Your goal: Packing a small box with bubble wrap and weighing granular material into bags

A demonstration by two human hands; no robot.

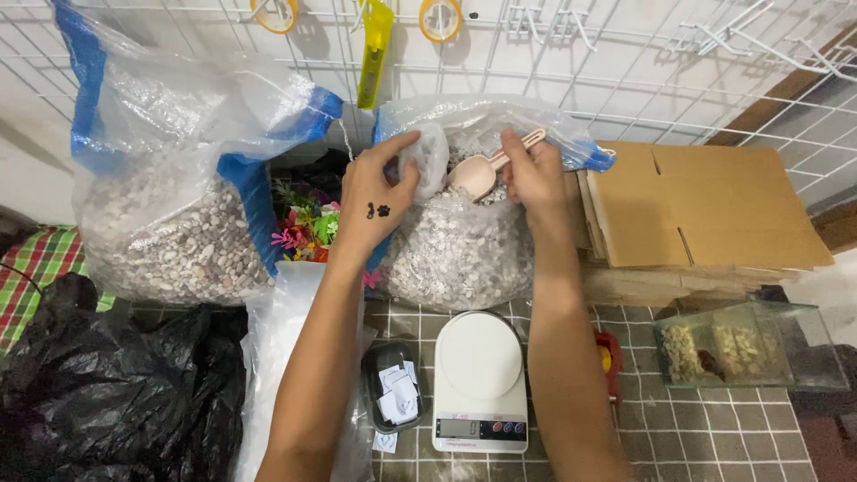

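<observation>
Beige plastic scoop (475, 173) over clear plastic bag of speckled pebbles (455, 241)
Right hand (533, 174) grips scoop's handle; left hand (379, 201) pinches bag's rim.

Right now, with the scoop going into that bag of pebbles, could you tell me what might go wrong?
1. The left hand only pinches the thin plastic of the small bag beside the scoop; it may slip or tear, spilling pebbles.
2. The right hand works the scoop above the white scale, so falling pebbles could land on it.
3. The pebble sack slumps at the tiled counter's back; it may sag forward.
</observation>
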